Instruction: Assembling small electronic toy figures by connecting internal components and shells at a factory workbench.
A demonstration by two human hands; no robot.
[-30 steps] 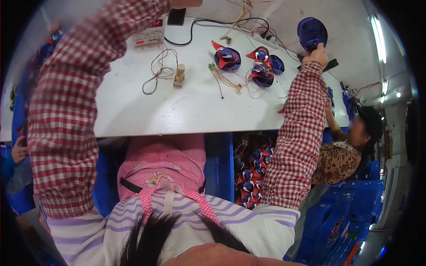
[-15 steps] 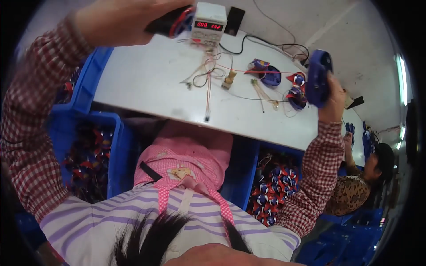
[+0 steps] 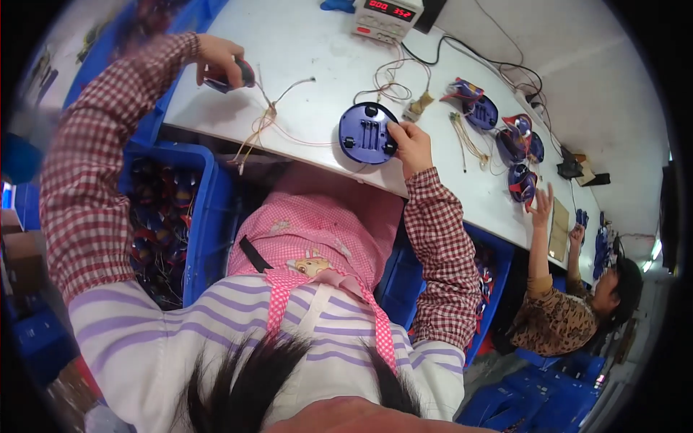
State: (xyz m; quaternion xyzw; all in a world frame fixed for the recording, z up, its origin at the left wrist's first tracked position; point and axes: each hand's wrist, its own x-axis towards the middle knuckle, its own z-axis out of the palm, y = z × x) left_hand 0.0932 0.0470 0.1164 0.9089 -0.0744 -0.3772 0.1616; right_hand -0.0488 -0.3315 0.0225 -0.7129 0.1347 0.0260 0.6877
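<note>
My right hand (image 3: 414,148) pinches the right edge of a round purple plastic base (image 3: 367,149) with small black wheels and an uncovered battery compartment facing up. The base is over the white table (image 3: 310,119) near its front edge. At the table's left side, my left hand (image 3: 219,58) is closed around a rounded dark shell part with some red on it (image 3: 244,74), mostly hidden by the fingers. Thin wires (image 3: 271,112) with connector ends lie close to that part, some hanging over the table edge.
A white power supply (image 3: 388,18) with a red display stands at the back, its leads trailing forward. Purple-and-red toy parts (image 3: 518,137) lie on the right. Blue bins of parts flank my lap (image 3: 206,162). A co-worker's hand (image 3: 541,209) reaches toward the right-hand parts.
My right hand has brought the purple base from the right to the table's front middle. My left hand has come down from beside the power supply to the left. The co-worker's hand has risen.
</note>
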